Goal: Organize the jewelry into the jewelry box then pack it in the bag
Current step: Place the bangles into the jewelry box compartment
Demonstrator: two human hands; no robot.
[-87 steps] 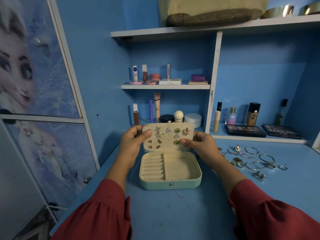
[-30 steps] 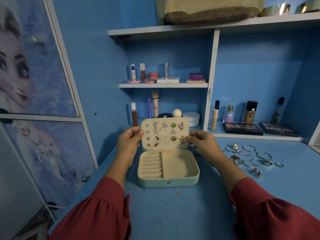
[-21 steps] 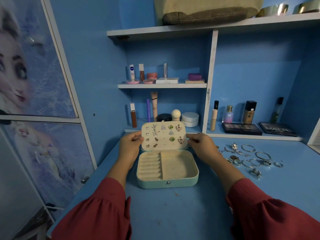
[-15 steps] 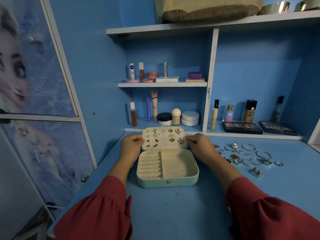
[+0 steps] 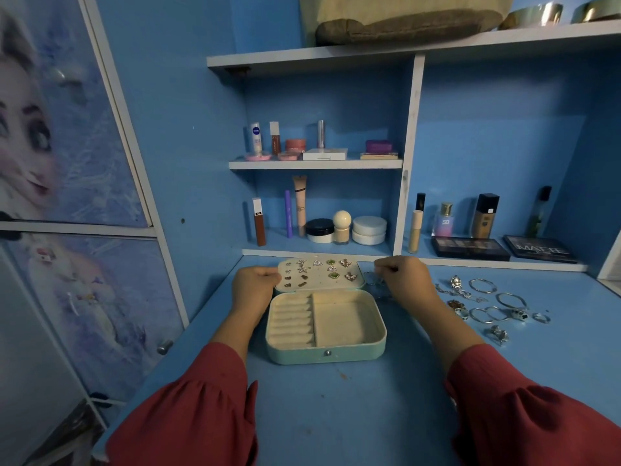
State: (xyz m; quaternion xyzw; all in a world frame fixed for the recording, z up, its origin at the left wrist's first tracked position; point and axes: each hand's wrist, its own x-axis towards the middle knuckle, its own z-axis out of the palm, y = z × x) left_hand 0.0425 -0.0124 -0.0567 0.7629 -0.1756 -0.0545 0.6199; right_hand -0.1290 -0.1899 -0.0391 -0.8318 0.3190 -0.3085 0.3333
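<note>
Jewelry box is sitting open on the blue desk between my two forearms, its mint-green base toward me and its cream lid lying tilted back between my hands. Above and beyond my hands, a beige bag is resting on the top shelf. My left hand is gripping the lid's left edge, fingers curled against it. My right hand is hovering just off the lid's right edge with its fingers curled in; I cannot tell whether it is pinching anything. Rows of cosmetics are standing on the lower shelves past my fingertips, with two eyeshadow palettes lying flat to the right. Loose bangles and rings are lying scattered on the desk to the right of my right hand. Small stud earrings are sitting pinned in the lid, between my hands.
</note>
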